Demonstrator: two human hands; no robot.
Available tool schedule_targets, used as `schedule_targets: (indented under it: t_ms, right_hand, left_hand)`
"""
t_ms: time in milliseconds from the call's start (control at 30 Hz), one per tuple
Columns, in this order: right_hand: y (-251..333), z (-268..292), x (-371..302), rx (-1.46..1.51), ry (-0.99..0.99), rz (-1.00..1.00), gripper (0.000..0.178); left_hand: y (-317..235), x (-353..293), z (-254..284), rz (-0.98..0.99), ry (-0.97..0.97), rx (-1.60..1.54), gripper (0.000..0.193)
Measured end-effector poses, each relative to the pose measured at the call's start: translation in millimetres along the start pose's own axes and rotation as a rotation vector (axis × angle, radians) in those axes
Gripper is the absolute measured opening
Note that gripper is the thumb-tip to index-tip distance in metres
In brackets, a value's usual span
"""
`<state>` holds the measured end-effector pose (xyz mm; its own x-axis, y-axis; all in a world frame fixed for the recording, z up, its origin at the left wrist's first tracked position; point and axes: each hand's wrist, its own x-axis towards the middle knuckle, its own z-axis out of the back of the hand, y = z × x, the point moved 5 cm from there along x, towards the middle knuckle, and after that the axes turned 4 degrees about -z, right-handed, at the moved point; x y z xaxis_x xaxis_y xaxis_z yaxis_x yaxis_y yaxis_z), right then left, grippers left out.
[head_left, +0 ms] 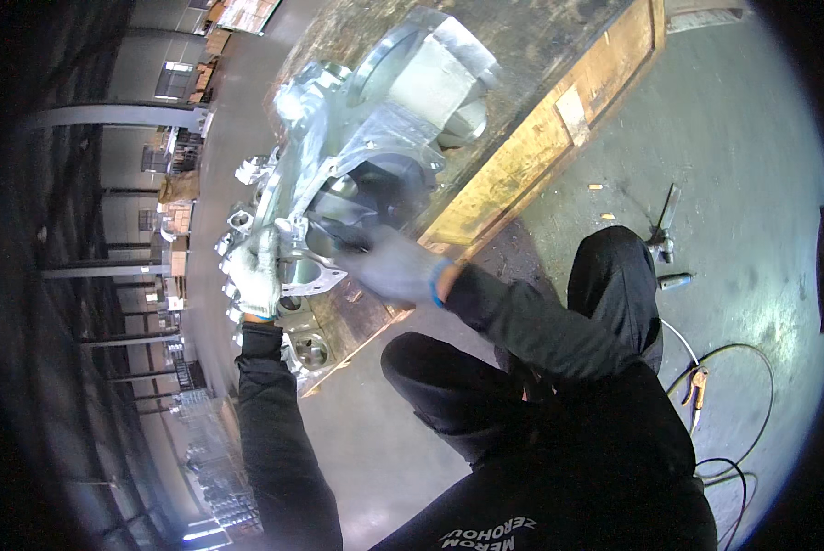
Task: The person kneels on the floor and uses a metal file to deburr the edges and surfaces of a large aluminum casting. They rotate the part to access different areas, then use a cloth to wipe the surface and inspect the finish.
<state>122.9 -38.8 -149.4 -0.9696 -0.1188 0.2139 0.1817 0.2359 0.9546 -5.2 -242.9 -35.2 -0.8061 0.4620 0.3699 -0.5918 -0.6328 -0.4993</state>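
The casting (389, 129) is laid along the table's (545, 55) near edge, long axis roughly parallel. Its dark opening (389, 179) is found just beyond the right hand (398, 266), the nearer; its left end is met by the left hand (254, 275). Whether either hand's fingers are closed cannot be told through the blur.

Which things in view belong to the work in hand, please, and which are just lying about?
In hand:
- large metal casting
- left hand, gloved, at its lower left
- right hand, gloved, blurred, by its opening
- wooden bench beneath it

Apparently lying about, on the floor:
- orange blow gun
- long metal tool
- grey cylinder
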Motion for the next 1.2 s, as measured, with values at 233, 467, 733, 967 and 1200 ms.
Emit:
schedule_targets:
  t_ms: [233, 467, 733, 967, 1200]
  right_hand:
    - [1.7, -28.4, -9.7, 0.521, -0.158, -0.075, 0.047]
    - [-2.1, -32.9, -48.7, 0.993, -0.276, -0.275, 0.039]
    - [27.5, 13.4, -17.6, 0.396, -0.183, -0.348, 0.016]
    - [35.3, -3.1, -19.9, 0.675, -0.368, -0.255, 0.027]
    - [18.5, -14.1, -58.9, 0.579, -0.394, -0.398, 0.047]
  left_hand:
    - [7.5, -0.1, 1.5, -0.023, 0.003, -0.011, 0.036]
    - [9.9, -0.3, 1.5, -0.002, 0.038, -0.014, 0.035]
    - [1.3, -2.6, 2.8, 0.046, 0.13, 0.085, 0.036]
    - [-23.1, 0.5, -2.5, -0.071, 0.007, 0.265, 0.036]
    - [-93.2, -112.7, -6.0, 0.097, -0.287, -0.232, 0.023]
